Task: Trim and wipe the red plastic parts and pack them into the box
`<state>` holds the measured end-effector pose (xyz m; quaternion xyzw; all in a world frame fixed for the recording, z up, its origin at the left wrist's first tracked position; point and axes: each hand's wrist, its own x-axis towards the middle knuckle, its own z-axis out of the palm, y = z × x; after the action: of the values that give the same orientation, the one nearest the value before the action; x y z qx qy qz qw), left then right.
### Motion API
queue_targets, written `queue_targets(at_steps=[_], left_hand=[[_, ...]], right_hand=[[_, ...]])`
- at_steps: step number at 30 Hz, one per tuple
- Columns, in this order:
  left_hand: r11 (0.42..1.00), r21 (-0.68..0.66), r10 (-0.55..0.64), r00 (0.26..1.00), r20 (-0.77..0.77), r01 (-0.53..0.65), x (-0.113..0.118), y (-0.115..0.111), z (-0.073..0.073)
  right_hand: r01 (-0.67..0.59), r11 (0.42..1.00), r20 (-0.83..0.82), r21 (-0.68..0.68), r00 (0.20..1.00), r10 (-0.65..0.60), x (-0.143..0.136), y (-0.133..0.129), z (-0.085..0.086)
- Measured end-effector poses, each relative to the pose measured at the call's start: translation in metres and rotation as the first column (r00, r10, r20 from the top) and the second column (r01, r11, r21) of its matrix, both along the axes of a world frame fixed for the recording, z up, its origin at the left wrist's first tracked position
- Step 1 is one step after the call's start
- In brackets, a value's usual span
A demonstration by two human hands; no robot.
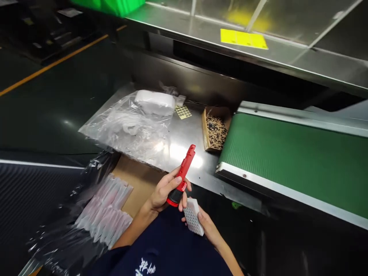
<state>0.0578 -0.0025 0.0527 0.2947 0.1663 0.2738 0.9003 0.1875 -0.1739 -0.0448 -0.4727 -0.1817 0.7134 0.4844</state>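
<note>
Two hands in my feed, both loaded, near each other in front of the dark shirt. Left hand clamped round the red-and-black tool, thumb on the body; black end low, narrow red end up, pointing over the table's near edge. My guess: gripped by the thick end so the long red part is exposed. Right hand pinches the dotted pad by its edge, lower and just beside the tool; I read that as leaving the dotted face clear. Marks too small for me.

By the left forearm: wrapped packs in a cardboard box, overlapping, probably to save room; rumpled black plastic alongside. Beyond, metal table. Clear bags hide much of its left part, white bundle among them. Sticker sheet sits by the bags. Open carton of small dark bits is right by the end of the green belt, likely for easy reach. Belt's metal rail bars the right side. Farthest: shelf, yellow cards, green bin.
</note>
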Motion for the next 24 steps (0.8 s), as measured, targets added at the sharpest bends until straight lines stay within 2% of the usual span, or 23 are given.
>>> queue_targets(at_steps=[2,3,4,5,6,8,9,10,12,14,16,22,24], left_hand=[[0.997,0.001,-0.082,0.997,-0.007,0.082,0.015,-0.007,0.005],[0.992,0.001,-0.123,0.992,-0.015,0.123,0.022,-0.011,0.008],[0.987,0.001,-0.161,0.987,-0.025,0.161,0.027,-0.016,0.010],[0.981,-0.001,-0.196,0.980,-0.034,0.196,0.032,-0.021,0.013],[0.973,-0.003,-0.229,0.973,-0.041,0.229,0.035,-0.025,0.015],[0.957,-0.010,-0.289,0.956,-0.054,0.289,0.041,-0.034,0.019],[0.948,-0.015,-0.319,0.946,-0.060,0.319,0.043,-0.039,0.020],[0.938,-0.020,-0.347,0.935,-0.069,0.346,0.045,-0.043,0.021],[0.920,-0.031,-0.391,0.916,-0.086,0.390,0.048,-0.050,0.022],[0.912,-0.036,-0.410,0.906,-0.102,0.409,0.051,-0.055,0.022],[0.913,-0.027,-0.408,0.905,-0.119,0.408,0.054,-0.059,0.022],[0.915,0.029,-0.389,0.900,-0.197,0.402,0.060,-0.066,0.024],[0.915,0.046,-0.383,0.899,-0.211,0.400,0.061,-0.069,0.026]], right_hand=[[0.000,0.995,0.193,0.098,0.981,-0.019,0.017,-0.010,0.017],[0.015,0.985,0.343,0.169,0.937,-0.073,0.027,-0.013,0.029],[0.041,0.966,0.506,0.255,0.846,-0.170,0.038,-0.014,0.041],[0.068,0.935,0.653,0.348,0.698,-0.294,0.049,-0.015,0.055],[0.081,0.896,0.758,0.438,0.503,-0.416,0.060,-0.014,0.069],[0.038,0.822,0.818,0.568,0.086,-0.569,0.079,-0.010,0.095],[-0.012,0.801,0.798,0.598,-0.079,-0.597,0.086,-0.007,0.106],[-0.071,0.793,0.770,0.606,-0.201,-0.606,0.093,-0.003,0.116],[-0.171,0.797,0.721,0.580,-0.349,-0.599,0.101,0.005,0.128],[-0.210,0.804,0.684,0.556,-0.434,-0.586,0.105,0.010,0.134],[-0.208,0.812,0.667,0.545,-0.479,-0.571,0.106,0.011,0.135],[-0.228,0.838,0.692,0.496,-0.480,-0.540,0.106,0.002,0.133],[-0.222,0.838,0.677,0.499,-0.504,-0.537,0.106,0.000,0.132]])
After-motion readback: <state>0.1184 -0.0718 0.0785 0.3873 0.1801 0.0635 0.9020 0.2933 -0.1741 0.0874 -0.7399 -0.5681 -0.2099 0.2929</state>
